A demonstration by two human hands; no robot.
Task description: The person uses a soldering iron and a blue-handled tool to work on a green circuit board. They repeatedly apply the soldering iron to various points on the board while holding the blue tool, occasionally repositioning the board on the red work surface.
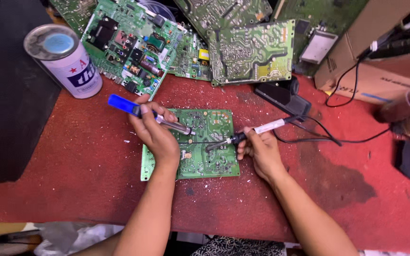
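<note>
Green circuit board (205, 147) on red table (72, 156), blue-handled tool (141, 111), white-and-blue can (67, 61), brown cardboard boxes (380, 61)

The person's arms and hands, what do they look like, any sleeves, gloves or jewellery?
Both forearms are bare up to the frame's lower edge, with no sleeves in view. The left hand and right hand wear no gloves; no rings, watch or bracelets show.

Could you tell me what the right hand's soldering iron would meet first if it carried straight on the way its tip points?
The right hand aims the soldering iron left and slightly down. Its tip already seems to be at the green circuit board, so it would likely meet the board first, then the left hand, though depth is unclear.
</note>
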